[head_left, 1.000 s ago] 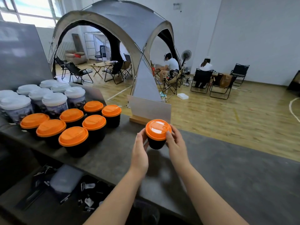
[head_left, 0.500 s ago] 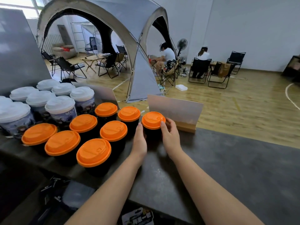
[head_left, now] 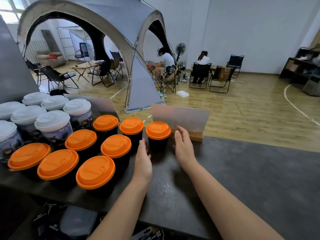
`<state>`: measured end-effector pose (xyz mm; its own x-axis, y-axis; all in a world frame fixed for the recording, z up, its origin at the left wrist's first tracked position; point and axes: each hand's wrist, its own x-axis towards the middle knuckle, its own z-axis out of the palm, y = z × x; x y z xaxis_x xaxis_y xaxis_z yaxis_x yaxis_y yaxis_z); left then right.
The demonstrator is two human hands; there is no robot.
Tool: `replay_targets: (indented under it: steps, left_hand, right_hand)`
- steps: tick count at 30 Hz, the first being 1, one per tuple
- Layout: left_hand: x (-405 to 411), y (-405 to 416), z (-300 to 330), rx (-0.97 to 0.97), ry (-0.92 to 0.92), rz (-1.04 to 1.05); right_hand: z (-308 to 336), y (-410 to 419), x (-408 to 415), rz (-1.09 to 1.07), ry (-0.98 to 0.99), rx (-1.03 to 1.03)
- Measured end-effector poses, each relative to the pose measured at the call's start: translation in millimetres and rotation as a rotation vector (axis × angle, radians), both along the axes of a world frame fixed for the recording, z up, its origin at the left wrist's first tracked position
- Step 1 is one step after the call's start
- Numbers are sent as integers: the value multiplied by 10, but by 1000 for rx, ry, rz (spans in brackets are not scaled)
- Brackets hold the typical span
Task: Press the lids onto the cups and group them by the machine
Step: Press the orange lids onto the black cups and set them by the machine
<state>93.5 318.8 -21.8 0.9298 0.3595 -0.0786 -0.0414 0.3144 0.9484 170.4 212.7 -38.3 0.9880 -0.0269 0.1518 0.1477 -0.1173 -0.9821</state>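
Observation:
A black cup with an orange lid (head_left: 158,134) stands on the dark counter (head_left: 242,170), at the right end of a back row of like cups. My left hand (head_left: 143,161) and my right hand (head_left: 184,146) flank it with straight fingers, a small gap on each side, holding nothing. Several more orange-lidded black cups (head_left: 96,172) stand grouped to the left. Behind them are several white-lidded printed cups (head_left: 52,123).
A small white sign on a wooden base (head_left: 181,118) stands just behind the right-hand cup. A grey panel (head_left: 10,70) rises at far left. Below the counter's near edge lie dark packets (head_left: 52,220). Beyond are a tent, chairs and seated people.
Both hands carried the orange-lidded cup left to the group, set it down at the end of the back row, then let go and drew apart.

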Motion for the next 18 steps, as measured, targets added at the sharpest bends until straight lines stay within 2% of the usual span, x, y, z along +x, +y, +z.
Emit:
replay_targets:
  steps: [5,13,18]
  left_hand:
    - [-240,-47,33,152,-17,50]
    - [-74,-865,164,246,-69,-194]
    - [-89,-1645,190,216,-89,-322]
  right_hand:
    - [76,-469,-159,-7,-37,73]
    - [229,-1138,-600,-140,-71,173]
    - [271,-1846,-974,-218,-66,113]
